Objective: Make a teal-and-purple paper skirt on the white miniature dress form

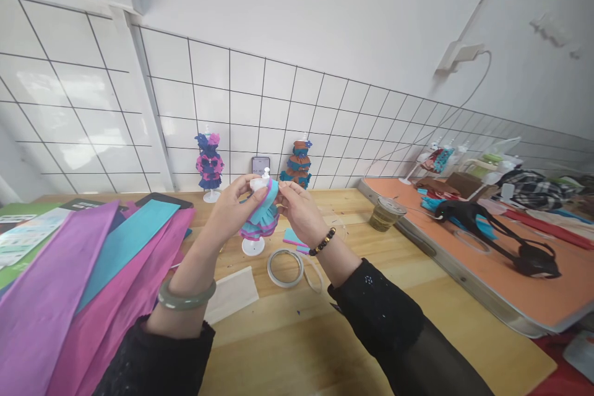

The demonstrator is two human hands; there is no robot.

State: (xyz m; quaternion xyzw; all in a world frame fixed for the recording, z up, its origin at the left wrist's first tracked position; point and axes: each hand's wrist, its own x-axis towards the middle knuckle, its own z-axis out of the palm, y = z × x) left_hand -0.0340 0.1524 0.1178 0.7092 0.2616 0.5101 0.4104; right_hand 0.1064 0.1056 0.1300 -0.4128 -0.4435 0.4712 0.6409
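Note:
A small white dress form (253, 246) stands upright on its round base, wearing a turquoise and purple ruffled doll dress (260, 221). My left hand (237, 198) wraps round the form's upper left side, thumb across the front of the bodice. On the other side, my right hand (297, 207) pinches the edge of the turquoise strip with purple trim near the shoulder. The fingertips of both hands are partly hidden behind the dress. Below it lie a roll of tape (285, 285) and a white paper sheet (232, 294).
Two dressed mini forms, one navy and pink (209, 164), one brown and teal (298, 164), flank a phone (260, 165) by the tiled wall. Coloured fabric (125, 247) covers the left. A plastic cup (387, 215) sits beside an orange ironing board (464, 247) holding a black strapped item (501, 235).

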